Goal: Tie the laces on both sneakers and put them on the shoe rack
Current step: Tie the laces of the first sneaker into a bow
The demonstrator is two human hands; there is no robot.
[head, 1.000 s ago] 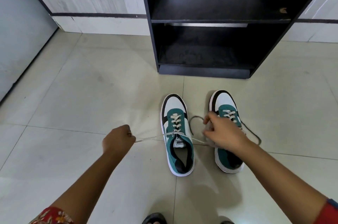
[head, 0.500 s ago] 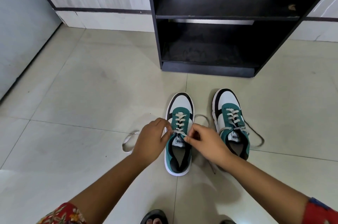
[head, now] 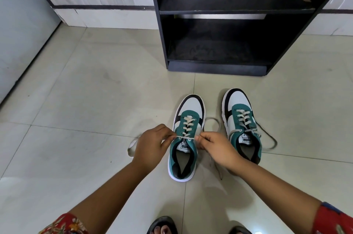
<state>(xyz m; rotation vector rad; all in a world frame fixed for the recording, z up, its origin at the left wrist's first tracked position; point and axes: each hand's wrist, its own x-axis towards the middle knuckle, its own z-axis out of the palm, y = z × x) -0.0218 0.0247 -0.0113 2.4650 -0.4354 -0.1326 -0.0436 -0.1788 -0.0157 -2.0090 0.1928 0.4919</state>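
Your left hand (head: 150, 145) pinches lace (head: 178, 136) left of left sneaker (head: 186, 138); your right hand (head: 216, 146) pinches its other end, grip clamped both sides. Both sneakers on floor (head: 95, 100) before rack (head: 219, 42). Right sneaker (head: 241, 124) beside, laces loose.

A home entryway — by a shoe rack

Sneakers (head: 186, 138) are sitting before the black shoe rack (head: 215, 67) on tiled floor (head: 86, 100) — wall panelling running behind.

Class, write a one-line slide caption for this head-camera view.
Both hands, left hand and right hand, pull the pale lace ends of the left green-and-white sneaker before the black shoe rack.
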